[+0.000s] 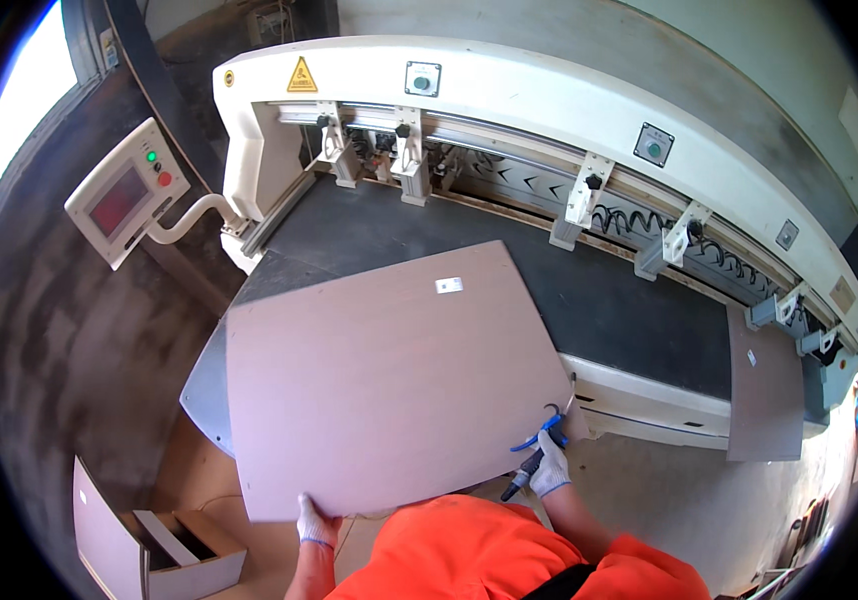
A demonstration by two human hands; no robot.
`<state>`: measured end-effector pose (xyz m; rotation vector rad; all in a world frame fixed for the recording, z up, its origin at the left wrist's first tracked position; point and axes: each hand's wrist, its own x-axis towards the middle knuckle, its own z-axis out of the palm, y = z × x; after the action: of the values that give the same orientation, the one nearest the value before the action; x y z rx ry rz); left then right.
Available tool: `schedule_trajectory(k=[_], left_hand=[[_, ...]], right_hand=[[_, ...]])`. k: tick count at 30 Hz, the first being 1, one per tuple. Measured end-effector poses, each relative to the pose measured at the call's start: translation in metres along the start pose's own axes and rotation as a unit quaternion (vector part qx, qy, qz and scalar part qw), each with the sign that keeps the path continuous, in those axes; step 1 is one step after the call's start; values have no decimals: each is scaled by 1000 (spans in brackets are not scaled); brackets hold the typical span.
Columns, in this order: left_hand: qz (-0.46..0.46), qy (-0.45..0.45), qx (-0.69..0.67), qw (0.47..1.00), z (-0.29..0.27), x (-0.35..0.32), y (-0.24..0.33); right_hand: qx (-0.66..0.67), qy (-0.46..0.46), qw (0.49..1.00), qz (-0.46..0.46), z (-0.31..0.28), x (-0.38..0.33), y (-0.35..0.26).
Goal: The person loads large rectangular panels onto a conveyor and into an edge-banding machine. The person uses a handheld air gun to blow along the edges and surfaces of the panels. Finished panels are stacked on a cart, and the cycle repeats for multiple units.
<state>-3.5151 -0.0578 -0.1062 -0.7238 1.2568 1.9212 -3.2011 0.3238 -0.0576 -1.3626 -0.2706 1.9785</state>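
A large pinkish-brown panel (389,380) with a small white label lies tilted across the front of the dark machine table (369,235), reaching out over its near edge toward my body. My left hand (316,522), in a white glove, is closed on the panel's near left corner, thumb on top and the other fingers hidden below. At the panel's near right edge, my gloved right hand (550,468) is wrapped round a blue air blow gun (553,431) with a black lower fitting. Its thin nozzle points up, away from me.
Across the back runs a white machine beam with several clamp-like brackets (579,205). A control screen on an arm (127,193) stands at the left. Another panel (764,400) lies at the far right of the table. An open box (189,560) and a leaning panel (109,540) stand lower left.
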Motion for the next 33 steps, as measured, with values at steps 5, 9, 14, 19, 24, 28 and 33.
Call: schedule_trajectory(k=[5,9,14,19,24,28,33], left_hand=[[-56,-83,159,982,143,40,-9],[-89,-117,220,964,238,54,-72],[-44,-131,265,954,308,113,-84],[-40,-122,221,967,336,120,-85],[-64,-116,251,959,350,127,-74],[-58,-97,254,961,361,138,-71],[-59,-93,254,961,354,147,-67]], right_hand=[[15,26,998,56,-14,-15,21],[9,-46,993,111,4,-9,39],[77,-42,996,25,-9,22,9],[34,-19,999,-4,12,47,-19],[9,2,1000,-12,24,65,-27],[8,-51,999,15,21,87,-26],[-101,-81,990,49,41,33,-56]])
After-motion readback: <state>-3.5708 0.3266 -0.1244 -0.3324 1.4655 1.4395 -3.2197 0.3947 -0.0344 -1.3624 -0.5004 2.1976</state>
